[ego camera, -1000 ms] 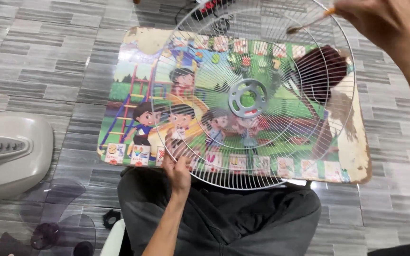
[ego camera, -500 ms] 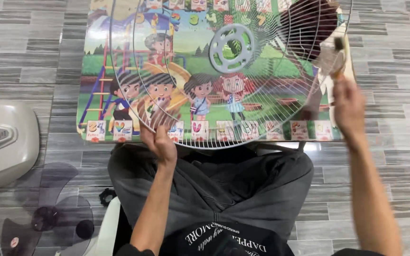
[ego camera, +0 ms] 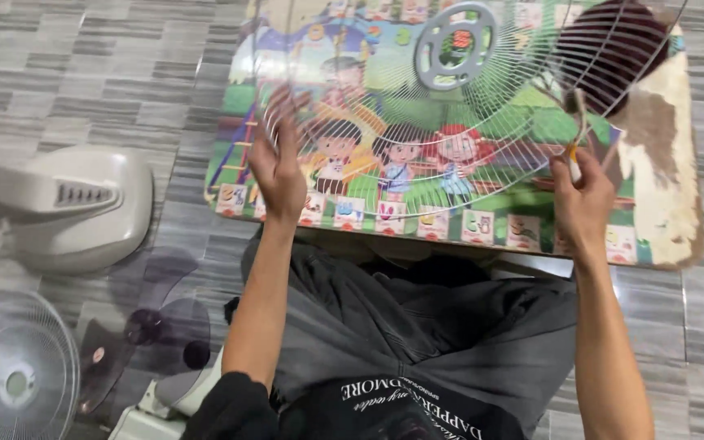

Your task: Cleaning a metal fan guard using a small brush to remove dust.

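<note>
The left hand [ego camera: 280, 167] grips the rim of a white wire fan guard [ego camera: 450, 106], fingers curled through the spokes, which props the guard up at a tilt over the low table [ego camera: 662, 220]. The right hand [ego camera: 584, 200] is clenched on the handle of a small brush [ego camera: 574, 134], its bristles up against the wires — the tilt seems meant to bring the spokes within the brush's reach. The table's top carries a bright cartoon picture of children, worn bare at the right edge. Around it lies a grey striped tile floor [ego camera: 83, 65], with a fan base [ego camera: 75, 208], a dark translucent fan blade [ego camera: 152, 326] and a second guard [ego camera: 14, 379] to the left.
</note>
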